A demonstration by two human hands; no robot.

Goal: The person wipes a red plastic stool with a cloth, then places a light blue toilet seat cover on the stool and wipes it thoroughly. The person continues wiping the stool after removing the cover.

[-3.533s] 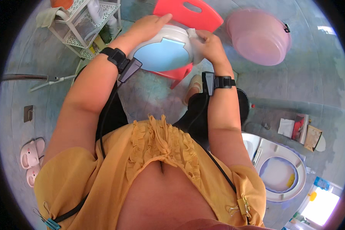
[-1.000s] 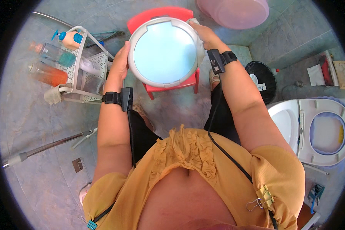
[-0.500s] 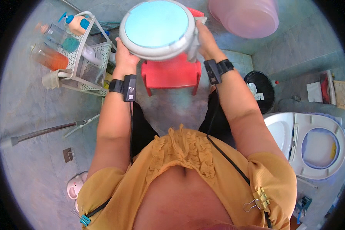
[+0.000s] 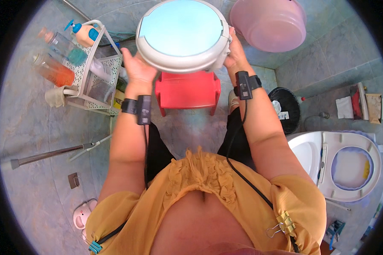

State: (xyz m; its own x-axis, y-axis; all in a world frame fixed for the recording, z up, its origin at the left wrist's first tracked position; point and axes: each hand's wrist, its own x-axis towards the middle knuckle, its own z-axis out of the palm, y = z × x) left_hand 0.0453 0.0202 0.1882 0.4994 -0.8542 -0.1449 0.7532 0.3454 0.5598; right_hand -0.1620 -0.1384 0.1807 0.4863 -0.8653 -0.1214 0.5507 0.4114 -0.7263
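Above a small red plastic chair (image 4: 187, 91) I hold a round, white-rimmed object with a flat light-blue top (image 4: 181, 27), and its far edge runs off the head view. Whether it is a bin or another lidded container I cannot tell. My left hand (image 4: 138, 70) is at its near left side, thumb spread off the rim, the other fingers hidden behind or beneath it. At its right side my right hand (image 4: 236, 51) grips the rim, with a crumpled pale grey cloth (image 4: 220, 61) pressed between hand and rim.
Bottles crowd a white rack (image 4: 91, 63) on the left. A pink tub (image 4: 270, 25) stands at the far right, with a black bin (image 4: 287, 106) nearer me and a toilet (image 4: 323, 161) beside my right arm. A metal bar (image 4: 51, 157) is on the left.
The round object has shifted slightly right and toward me, and its blue top has turned a little. My left thumb has come off the rim. The cloth has slid along the right rim.
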